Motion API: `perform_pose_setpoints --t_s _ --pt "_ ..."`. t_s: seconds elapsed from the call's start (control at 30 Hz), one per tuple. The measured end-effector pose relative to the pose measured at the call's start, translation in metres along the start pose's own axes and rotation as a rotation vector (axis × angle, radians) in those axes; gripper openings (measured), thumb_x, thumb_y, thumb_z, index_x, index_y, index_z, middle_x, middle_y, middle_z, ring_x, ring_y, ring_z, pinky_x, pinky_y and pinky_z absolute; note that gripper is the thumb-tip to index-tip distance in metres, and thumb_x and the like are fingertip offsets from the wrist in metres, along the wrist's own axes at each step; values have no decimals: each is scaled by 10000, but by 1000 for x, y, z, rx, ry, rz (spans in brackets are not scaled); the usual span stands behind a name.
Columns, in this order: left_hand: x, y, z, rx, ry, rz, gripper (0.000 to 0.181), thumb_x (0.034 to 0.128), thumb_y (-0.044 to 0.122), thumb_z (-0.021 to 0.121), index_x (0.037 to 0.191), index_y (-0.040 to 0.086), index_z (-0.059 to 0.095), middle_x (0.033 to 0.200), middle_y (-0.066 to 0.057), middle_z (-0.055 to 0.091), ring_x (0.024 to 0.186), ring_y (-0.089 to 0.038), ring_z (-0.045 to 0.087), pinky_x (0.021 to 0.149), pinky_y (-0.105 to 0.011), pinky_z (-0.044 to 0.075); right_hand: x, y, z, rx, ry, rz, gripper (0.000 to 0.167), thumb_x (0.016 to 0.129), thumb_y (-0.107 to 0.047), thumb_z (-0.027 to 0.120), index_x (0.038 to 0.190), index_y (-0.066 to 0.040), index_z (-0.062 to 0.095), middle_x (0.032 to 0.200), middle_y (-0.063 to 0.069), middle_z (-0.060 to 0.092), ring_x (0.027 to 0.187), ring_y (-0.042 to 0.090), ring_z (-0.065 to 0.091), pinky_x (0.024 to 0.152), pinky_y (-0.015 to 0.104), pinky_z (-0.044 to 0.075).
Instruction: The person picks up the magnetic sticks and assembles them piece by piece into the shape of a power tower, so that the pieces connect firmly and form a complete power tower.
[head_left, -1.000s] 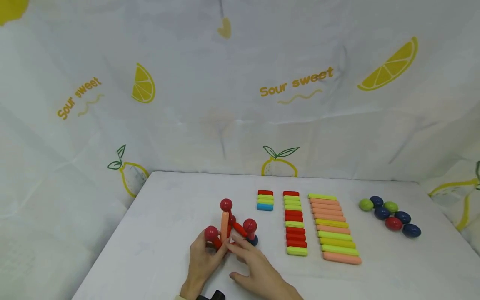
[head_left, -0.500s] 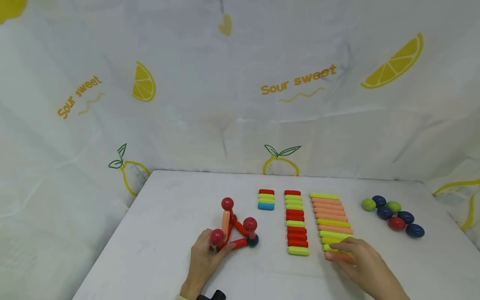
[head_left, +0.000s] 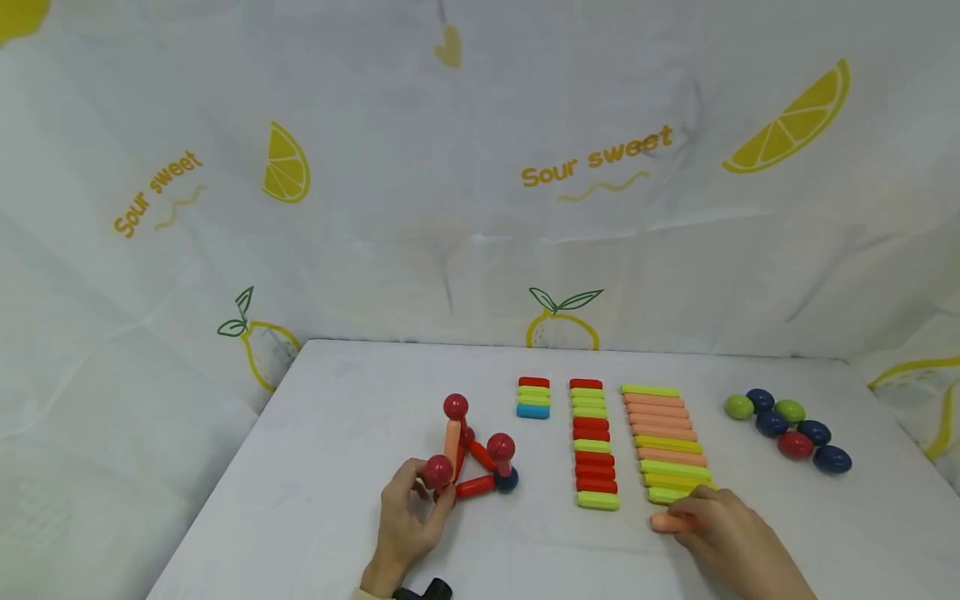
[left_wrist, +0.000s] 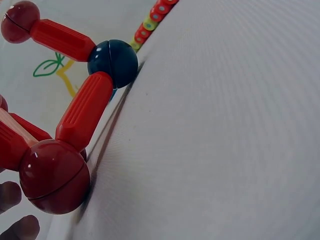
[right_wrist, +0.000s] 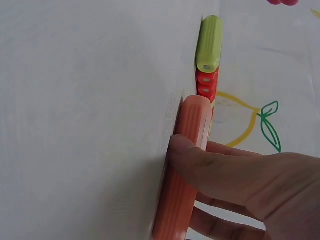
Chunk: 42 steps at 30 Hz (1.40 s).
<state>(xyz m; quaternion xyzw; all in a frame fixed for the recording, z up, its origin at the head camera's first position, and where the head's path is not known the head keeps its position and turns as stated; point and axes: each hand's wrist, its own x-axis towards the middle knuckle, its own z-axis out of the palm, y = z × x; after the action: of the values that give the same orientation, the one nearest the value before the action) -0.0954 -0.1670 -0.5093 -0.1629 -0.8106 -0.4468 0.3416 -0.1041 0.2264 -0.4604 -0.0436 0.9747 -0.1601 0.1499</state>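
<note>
A structure of red balls, red rods, an orange rod point(head_left: 452, 442) and a dark blue ball point(head_left: 506, 479) stands left of centre on the table. My left hand point(head_left: 408, 521) holds its near left corner, fingers around the red ball point(head_left: 437, 472). In the left wrist view, two fingertips show beside a red ball point(left_wrist: 55, 176), and a red rod point(left_wrist: 85, 111) joins it to the dark blue ball point(left_wrist: 113, 63). My right hand point(head_left: 731, 533) pinches a long orange rod point(right_wrist: 187, 175) between thumb and fingers, at the near end of the long-rod column.
To the right of the structure are a short column of small rods point(head_left: 533, 412), a column of red and lime rods point(head_left: 596, 486) and a column of long rods point(head_left: 667, 422). Farther right lie loose green, blue and red balls point(head_left: 796, 446). A printed cloth point(head_left: 420, 200) hangs behind the table.
My right hand has left the structure, reached right to the long rods and taken hold of the nearest orange one, now slightly apart from the column. My left hand has stayed at the structure.
</note>
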Motion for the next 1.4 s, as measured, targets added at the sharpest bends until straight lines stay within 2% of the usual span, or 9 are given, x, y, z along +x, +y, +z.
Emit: perform_pose_setpoints --t_s 0.17,0.33,0.43,0.6,0.67,0.73,0.9,1.07,1.4 --pt "0 -1 2 -11 8 -4 360 724 -18 801 1010 144 653 839 23 685 692 -74 585 557 -177 498 -6 -17 -5 52 -9 -1 326 835 -284 816 1089 -86 769 966 -21 719 850 154 569 862 481 592" --pt "-1 -2 2 -12 15 -14 373 716 -12 811 1018 147 661 845 17 696 690 -73 590 555 -174 506 -17 -63 -15 154 24 -73 306 833 -194 825 1117 -194 710 983 -61 659 892 123 558 813 332 597" --pt "-1 -2 2 -12 14 -16 372 718 -14 812 1020 145 663 845 17 696 689 -72 590 554 -173 507 -25 -94 -16 221 76 -196 342 840 -179 819 1146 -251 685 1017 -109 658 927 77 569 792 224 582" --pt "-1 -2 2 -16 16 -9 367 723 -18 805 1021 141 663 841 16 693 683 -69 587 547 -164 499 -26 -139 -4 368 165 -521 393 895 -141 757 1255 -274 671 1122 -161 673 1013 39 604 854 158 573" --pt "-1 -2 2 -20 10 -8 353 731 -15 799 1020 135 662 841 12 696 684 -62 585 550 -158 499 -22 -154 4 439 184 -600 389 906 -129 745 1258 -279 678 1122 -162 685 1018 31 622 870 163 575" --pt "-1 -3 1 -25 4 -2 338 739 -12 794 1019 124 661 840 3 698 683 -58 586 551 -155 501 -16 -167 11 507 194 -639 368 912 -127 741 1247 -268 686 1109 -149 703 997 31 642 876 174 579" --pt "-1 -3 1 -41 -3 15 309 750 -10 791 1004 104 658 819 -19 686 674 -67 582 544 -157 497 -4 -185 24 573 227 -694 315 913 -68 734 1208 -164 676 1059 -102 732 932 39 659 884 232 598" --pt "-1 -2 1 -51 -13 -2 285 767 6 787 997 109 656 816 -15 681 675 -57 577 545 -154 495 2 -190 32 530 271 -684 318 891 -10 741 1178 -133 682 1025 -81 743 922 62 682 875 280 613" --pt "0 -2 1 -38 -4 -16 296 760 19 787 1005 126 662 827 0 695 681 -53 581 548 -153 499 10 -192 39 472 280 -664 310 891 4 736 1187 -83 696 1073 -8 772 964 126 729 882 298 611"
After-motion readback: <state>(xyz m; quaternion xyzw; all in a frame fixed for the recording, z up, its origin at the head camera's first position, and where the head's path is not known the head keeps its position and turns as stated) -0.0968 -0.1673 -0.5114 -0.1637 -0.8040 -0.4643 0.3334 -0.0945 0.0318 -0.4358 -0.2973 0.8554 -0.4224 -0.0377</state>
